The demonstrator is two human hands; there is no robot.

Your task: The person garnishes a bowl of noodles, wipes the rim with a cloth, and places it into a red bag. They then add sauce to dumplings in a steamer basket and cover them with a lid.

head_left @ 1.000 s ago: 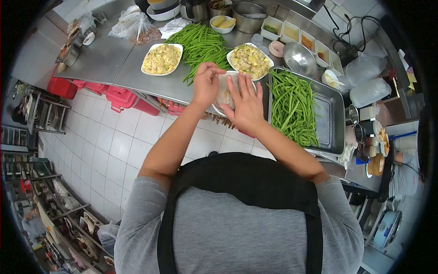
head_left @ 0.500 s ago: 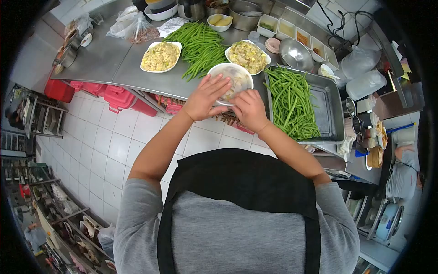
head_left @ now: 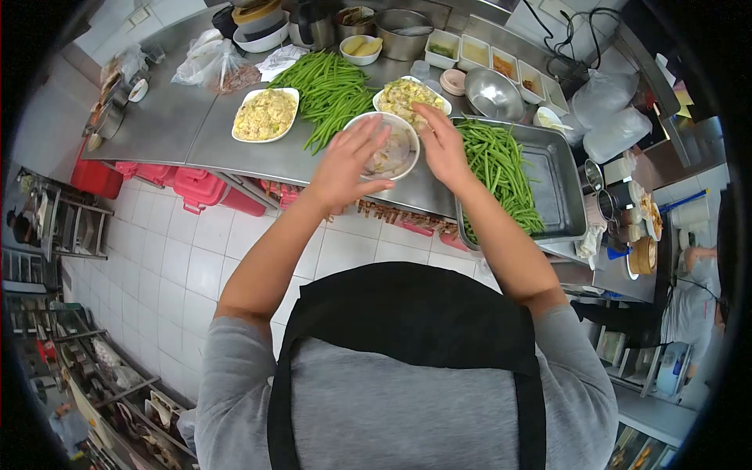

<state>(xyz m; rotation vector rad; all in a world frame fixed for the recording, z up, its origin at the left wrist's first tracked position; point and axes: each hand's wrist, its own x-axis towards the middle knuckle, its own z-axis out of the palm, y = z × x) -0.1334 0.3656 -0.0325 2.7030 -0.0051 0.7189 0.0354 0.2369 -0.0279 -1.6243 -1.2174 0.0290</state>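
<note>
A white round bowl [head_left: 411, 166] with pale food in its bottom sits at the front edge of the steel counter. My left hand [head_left: 345, 168] lies over the bowl's left rim, fingers stretched out. On the other side, my right hand [head_left: 444, 153] is held with its fingers extended by the right rim, holding nothing. Behind the bowl stands a white dish of yellowish egg-and-rice-like food [head_left: 398, 98], partly covered by my right fingertips. A similar filled dish [head_left: 266, 115] is to the left. Between these dishes lies a heap of green beans [head_left: 325, 88].
At right, a metal tray [head_left: 560, 184] holds more green beans [head_left: 501, 176]. Along the back are a steel bowl [head_left: 493, 94], small white food containers [head_left: 474, 52], a pot [head_left: 401, 43] and a bowl of peeled potatoes [head_left: 361, 48]. Another person [head_left: 689, 305] stands at far right.
My right hand has left the bowl's near rim, moving up and right as its fingers straightened. My left hand's fingers have lifted and spread slightly. The camera view has shifted a little.
</note>
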